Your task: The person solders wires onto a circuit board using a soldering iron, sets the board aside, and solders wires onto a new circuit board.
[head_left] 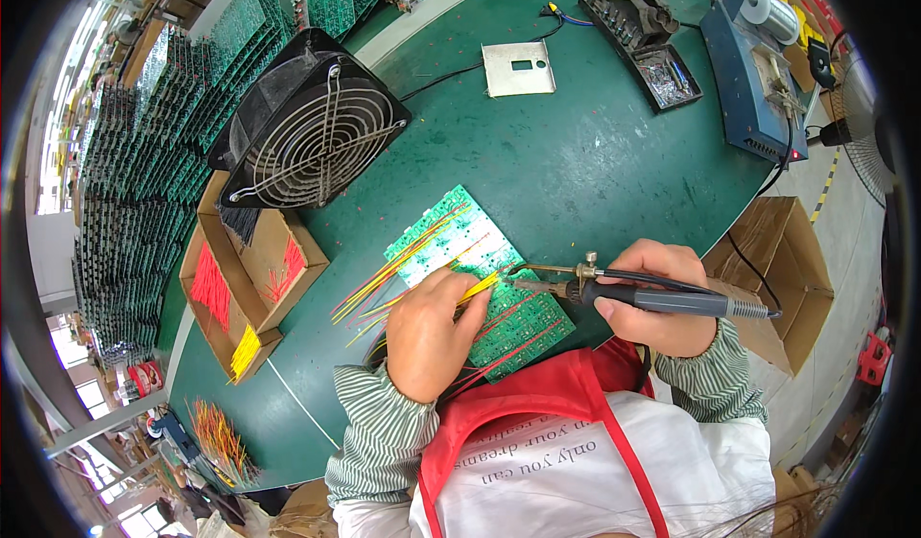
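Note:
A green circuit board panel (523, 332) lies on the green table in front of me, with red and yellow wires trailing off its left side. My left hand (432, 327) rests over the board's left part, its fingers pinching a bundle of yellow wires (482, 286). In my right hand (662, 293) is a grey-handled soldering iron (662, 300) with a thin feed tube along it. Its tip points left and meets the board close to the ends of the yellow wires. The exact contact spot is too small to make out.
A black fan (321, 130) with a wire guard stands left of the board, beside a cardboard box (259, 298) of red and yellow wires. Stacked circuit boards (144, 174) line the far left. A blue solder feeder (748, 82) and an open carton (782, 284) are at right.

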